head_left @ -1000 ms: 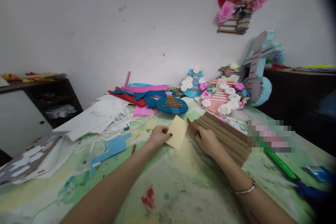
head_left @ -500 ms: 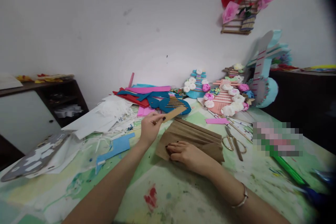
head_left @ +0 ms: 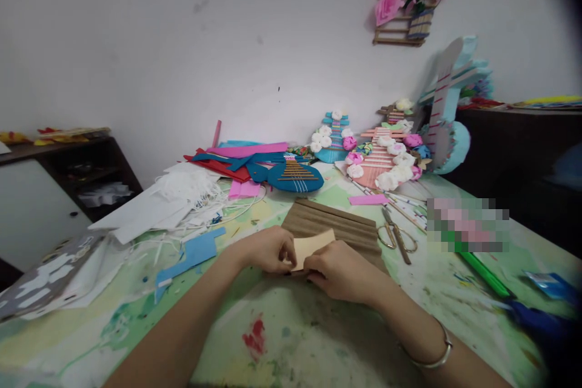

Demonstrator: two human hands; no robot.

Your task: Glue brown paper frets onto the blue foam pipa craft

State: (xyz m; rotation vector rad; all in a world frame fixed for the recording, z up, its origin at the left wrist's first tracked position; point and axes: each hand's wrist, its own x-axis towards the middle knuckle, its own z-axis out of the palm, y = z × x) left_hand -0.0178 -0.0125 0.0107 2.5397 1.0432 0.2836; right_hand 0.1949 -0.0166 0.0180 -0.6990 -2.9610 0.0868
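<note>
My left hand (head_left: 270, 248) pinches the left end of a small tan piece of card (head_left: 313, 245). On its lower right edge, the fingers of my right hand (head_left: 348, 273) are closed too. The card stands out over the near left part of a folded sheet of brown crepe paper (head_left: 336, 221). My hands hide the paper's near edge, so I cannot tell whether it is gripped along with the card. Gold-handled scissors (head_left: 395, 233) lie just right of the paper.
A blue paper offcut (head_left: 195, 254) is on the left of the paint-stained table (head_left: 273, 339). Behind it are white sheets and tangled cord (head_left: 191, 194). A dark blue lute-shaped craft piece (head_left: 295, 176) lies beyond the paper. Flower-covered lutes (head_left: 382, 163) stand at the back right.
My left hand has brought the card down and towards me, to the brown paper's near edge. My right hand has left its flat position on the paper and taken hold of the card.
</note>
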